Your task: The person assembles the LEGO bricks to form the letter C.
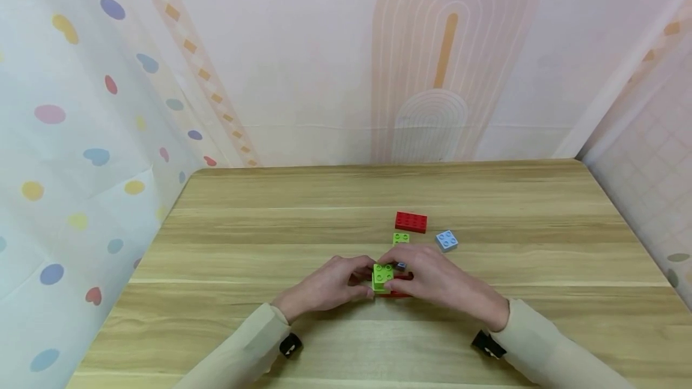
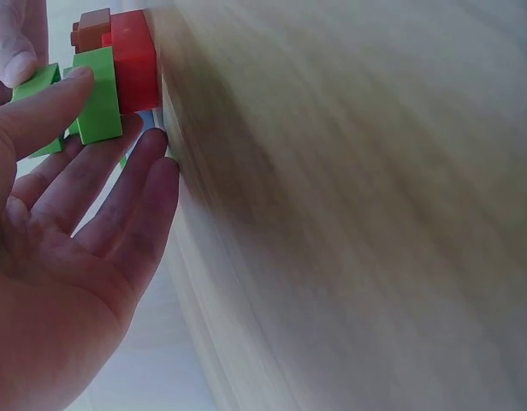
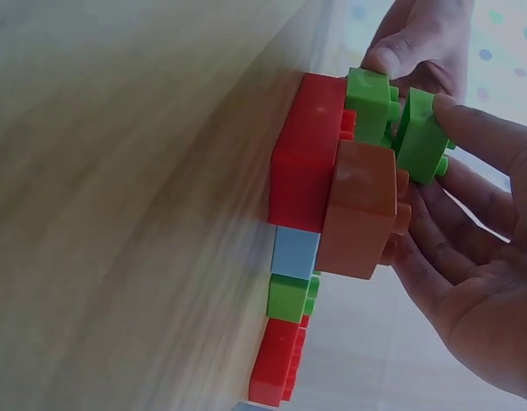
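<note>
My right hand (image 1: 439, 276) pinches a lime-green two-by-two brick (image 3: 423, 135) between thumb and fingers. That brick is slightly tilted, directly over a second lime-green brick (image 3: 370, 104) on one end of a long red brick (image 3: 308, 150). The thumb and fingertips of my left hand (image 1: 331, 284) grip the lower green brick from the side, as the left wrist view shows. A brown brick (image 3: 359, 205) sits on the red brick's other end, studs up. In the head view my right hand mostly hides the brown brick.
Beyond the hands lie a red brick (image 1: 411, 221), a green brick (image 1: 400, 238) partly covered by the right hand, and a light-blue brick (image 1: 447, 241). Another blue brick (image 1: 401, 266) peeks out between the fingers. A patterned cloth (image 1: 303, 65) hangs behind the wooden table (image 1: 243, 227).
</note>
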### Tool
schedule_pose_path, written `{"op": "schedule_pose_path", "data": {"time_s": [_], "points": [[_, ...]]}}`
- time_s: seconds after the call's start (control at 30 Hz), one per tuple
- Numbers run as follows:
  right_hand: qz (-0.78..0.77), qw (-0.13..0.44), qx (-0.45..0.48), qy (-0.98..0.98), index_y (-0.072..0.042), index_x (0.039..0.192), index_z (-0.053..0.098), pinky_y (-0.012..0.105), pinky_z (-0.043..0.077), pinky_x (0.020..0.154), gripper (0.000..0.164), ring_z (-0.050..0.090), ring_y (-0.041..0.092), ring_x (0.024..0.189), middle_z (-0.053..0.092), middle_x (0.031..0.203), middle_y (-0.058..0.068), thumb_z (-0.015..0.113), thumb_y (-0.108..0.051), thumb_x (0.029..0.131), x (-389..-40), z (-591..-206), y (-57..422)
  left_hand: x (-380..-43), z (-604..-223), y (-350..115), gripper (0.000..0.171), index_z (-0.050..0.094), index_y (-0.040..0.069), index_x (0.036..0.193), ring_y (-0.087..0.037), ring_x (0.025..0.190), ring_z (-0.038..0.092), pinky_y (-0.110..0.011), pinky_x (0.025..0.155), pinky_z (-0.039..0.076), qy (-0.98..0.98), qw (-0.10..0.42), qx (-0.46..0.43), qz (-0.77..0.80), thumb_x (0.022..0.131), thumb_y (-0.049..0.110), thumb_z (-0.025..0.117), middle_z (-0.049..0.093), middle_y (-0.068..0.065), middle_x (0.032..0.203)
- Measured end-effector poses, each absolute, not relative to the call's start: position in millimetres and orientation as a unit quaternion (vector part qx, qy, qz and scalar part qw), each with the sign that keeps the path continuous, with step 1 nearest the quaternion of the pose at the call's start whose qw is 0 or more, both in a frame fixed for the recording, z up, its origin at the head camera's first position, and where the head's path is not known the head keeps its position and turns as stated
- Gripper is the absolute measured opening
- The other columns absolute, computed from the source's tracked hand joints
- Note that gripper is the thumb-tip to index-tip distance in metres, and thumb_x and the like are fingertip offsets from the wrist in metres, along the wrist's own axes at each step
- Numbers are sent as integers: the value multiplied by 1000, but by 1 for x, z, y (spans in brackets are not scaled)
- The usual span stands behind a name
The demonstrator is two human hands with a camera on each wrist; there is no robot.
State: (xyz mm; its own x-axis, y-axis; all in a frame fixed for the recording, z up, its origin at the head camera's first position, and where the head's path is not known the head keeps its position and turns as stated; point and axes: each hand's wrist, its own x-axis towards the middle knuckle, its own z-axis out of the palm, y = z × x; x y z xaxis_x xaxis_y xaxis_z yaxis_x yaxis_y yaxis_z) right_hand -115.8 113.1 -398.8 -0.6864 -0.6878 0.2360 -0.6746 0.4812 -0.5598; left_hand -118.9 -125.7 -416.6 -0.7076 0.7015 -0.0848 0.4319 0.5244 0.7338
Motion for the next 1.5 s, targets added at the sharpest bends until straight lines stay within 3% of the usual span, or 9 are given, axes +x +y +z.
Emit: {"op": "schedule_pose_path", "data": {"time_s": [0.4, 1.5], "points": [[-329, 25, -389, 860, -15, 114, 71, 24, 51, 76, 30, 61, 12, 92, 64, 111, -9, 77, -28, 88, -113, -403, 109, -119, -416, -125, 40, 60, 11, 129, -7, 107, 63, -26, 95, 50, 849, 190, 333, 363, 91, 14, 73, 69, 1, 119], [-300, 43, -367, 879, -11, 109, 73, 21, 51, 72, 28, 58, 9, 84, 62, 103, -8, 78, -27, 87, -110, -403, 106, -116, -418, -125, 37, 60, 11, 129, -7, 113, 60, -27, 98, 48, 857, 181, 337, 344, 94, 20, 71, 67, 1, 122]]}}
